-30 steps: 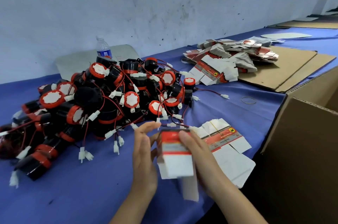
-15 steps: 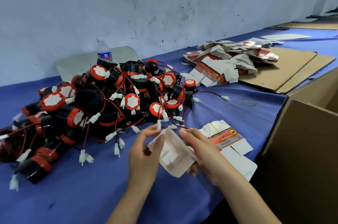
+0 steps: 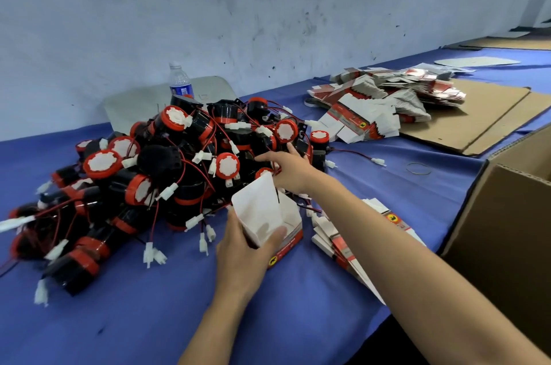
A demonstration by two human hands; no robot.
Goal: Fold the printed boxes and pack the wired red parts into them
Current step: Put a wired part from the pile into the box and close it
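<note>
Gripping open box [image 3: 268,215] with left hand [image 3: 241,251], thumb on its rim, near centre. Touching pile of red parts [image 3: 167,168] just beyond with right hand [image 3: 290,169]; cannot tell whether pinching one.

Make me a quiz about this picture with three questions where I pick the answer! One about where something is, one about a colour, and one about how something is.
1. Where is the water bottle?
A. behind the pile of red parts
B. inside the big carton
C. in a hand

2. What colour is the table cover?
A. green
B. blue
C. yellow

3. How is the small box in the left hand?
A. lying flat
B. taped shut
C. folded up, top open

Answers: 1 A, it stands up beyond the pile. 2 B, the cover is blue all over. 3 C, its white inside shows.
</note>
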